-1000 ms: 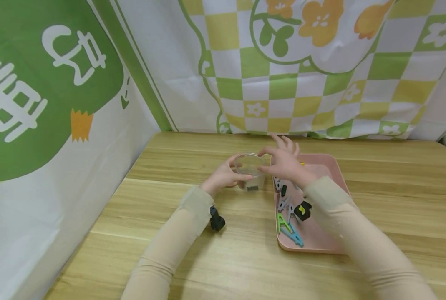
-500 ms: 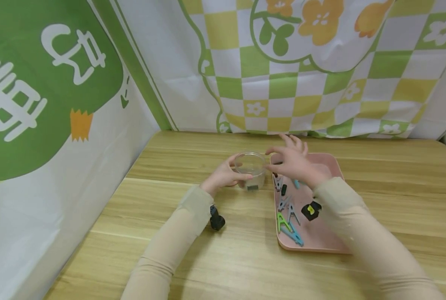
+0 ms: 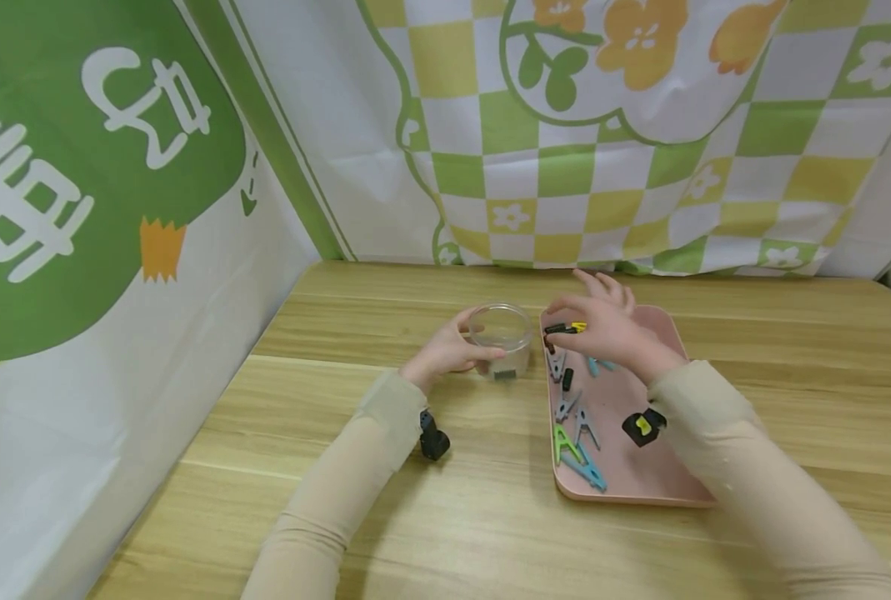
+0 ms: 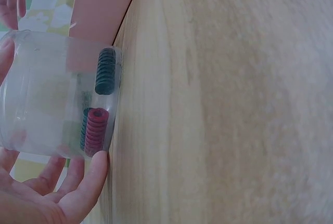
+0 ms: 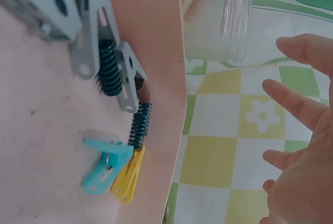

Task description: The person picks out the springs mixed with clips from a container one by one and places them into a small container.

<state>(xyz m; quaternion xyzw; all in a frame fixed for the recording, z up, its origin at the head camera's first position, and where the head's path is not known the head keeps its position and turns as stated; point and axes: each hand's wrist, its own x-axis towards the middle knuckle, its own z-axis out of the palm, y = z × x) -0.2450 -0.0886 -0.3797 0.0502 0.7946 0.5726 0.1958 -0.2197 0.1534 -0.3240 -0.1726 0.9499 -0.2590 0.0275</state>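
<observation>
My left hand [image 3: 448,346] grips a clear plastic jar [image 3: 513,357] around its side; the jar stands on the table left of a pink tray [image 3: 633,487]. Inside it, the left wrist view shows a dark green coil spring [image 4: 105,71], a red coil spring [image 4: 96,131] and another green one partly behind the red. Above the tray's far left part is my right hand [image 3: 603,329], fingers spread and holding nothing. Below it in the tray lie green springs [image 5: 139,125], a brown spring [image 5: 142,90], a yellow clothespin [image 5: 127,177] and a turquoise clothespin [image 5: 106,167].
Grey clothespins [image 3: 584,427], a lime green clothespin [image 3: 565,444] and a blue clothespin [image 3: 586,472] lie along the tray's left side. A patterned cloth [image 3: 543,200] hangs behind the wooden table [image 3: 483,508]. Black wrist cameras sit at both cuffs.
My right hand has moved rightward, from the jar's rim to over the tray, uncovering dark springs and a yellow clothespin. The left hand and the jar have stayed in place.
</observation>
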